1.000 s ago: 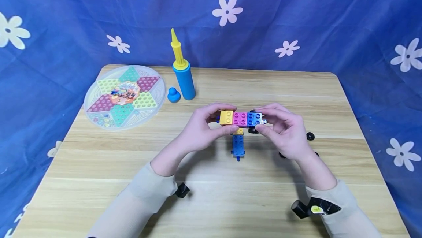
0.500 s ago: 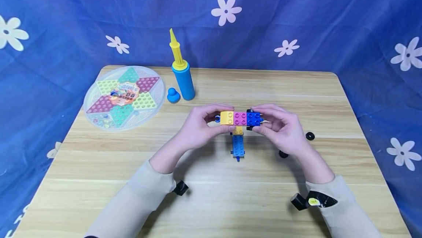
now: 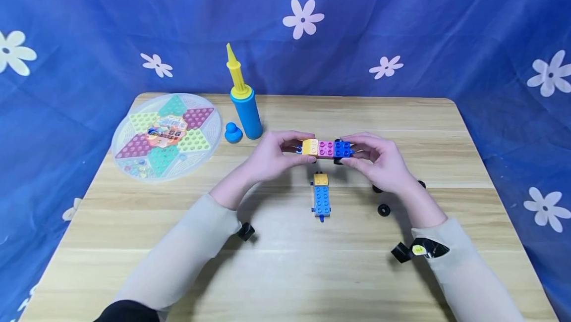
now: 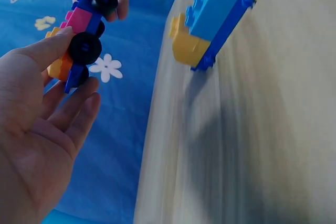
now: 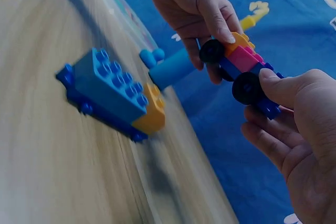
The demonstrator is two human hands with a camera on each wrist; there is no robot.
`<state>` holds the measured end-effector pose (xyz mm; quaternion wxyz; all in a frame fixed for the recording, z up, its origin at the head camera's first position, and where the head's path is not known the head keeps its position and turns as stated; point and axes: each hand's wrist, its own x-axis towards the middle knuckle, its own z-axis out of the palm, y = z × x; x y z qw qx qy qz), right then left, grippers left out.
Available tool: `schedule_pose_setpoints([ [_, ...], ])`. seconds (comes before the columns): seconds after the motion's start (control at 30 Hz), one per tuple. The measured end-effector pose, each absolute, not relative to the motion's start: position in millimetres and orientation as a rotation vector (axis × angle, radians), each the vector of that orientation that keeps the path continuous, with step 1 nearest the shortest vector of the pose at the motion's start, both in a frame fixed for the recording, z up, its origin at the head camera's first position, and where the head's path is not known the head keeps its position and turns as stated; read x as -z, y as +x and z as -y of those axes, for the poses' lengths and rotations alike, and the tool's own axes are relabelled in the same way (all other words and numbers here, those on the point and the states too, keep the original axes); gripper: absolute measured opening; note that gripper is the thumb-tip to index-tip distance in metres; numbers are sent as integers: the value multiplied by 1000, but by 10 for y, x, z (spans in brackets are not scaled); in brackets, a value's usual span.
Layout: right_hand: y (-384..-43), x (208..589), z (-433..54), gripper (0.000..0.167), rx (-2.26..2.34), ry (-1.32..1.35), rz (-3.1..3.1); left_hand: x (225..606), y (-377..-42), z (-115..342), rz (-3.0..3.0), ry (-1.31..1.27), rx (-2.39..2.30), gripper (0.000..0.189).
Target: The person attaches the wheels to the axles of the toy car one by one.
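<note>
Both hands hold a small toy brick car (image 3: 325, 149) level above the table, one at each end. Its yellow, pink and blue bricks sit in a row on a dark blue base with black wheels (image 4: 85, 48). My left hand (image 3: 277, 157) pinches the yellow end, thumb along the near side. At the blue end, my right hand (image 3: 380, 162) grips between thumb and fingers. Nearer on the table lies a second brick vehicle (image 3: 321, 200), a light blue brick and a yellow one on a dark blue base. Its axle stubs are bare of wheels (image 5: 85, 108).
Several loose black wheels, one in plain view (image 3: 383, 210), lie by the right forearm, which partly hides others. At the back left are a round Chinese checkers board (image 3: 167, 136), a blue and yellow hand pump (image 3: 246, 109) and a small blue knob-shaped piece (image 3: 233, 133).
Both hands have carried the toy car a little away from the body, so it no longer overlaps the second vehicle in the head view. Their hold on it stays the same.
</note>
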<state>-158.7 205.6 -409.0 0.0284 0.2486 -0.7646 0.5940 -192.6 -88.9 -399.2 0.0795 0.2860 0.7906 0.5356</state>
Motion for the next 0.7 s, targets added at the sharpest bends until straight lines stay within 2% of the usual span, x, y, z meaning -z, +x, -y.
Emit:
schedule_pose_setpoints([
  [0.37,-2130,4313,-2143,44,-1824,601,2486,4173,-2426,720,-2418,664,-1499,47],
  [0.7,-2528,4550,-2187,43,-1664,461,2668,4396,-2786,583,-2479,614,-1369,46],
])
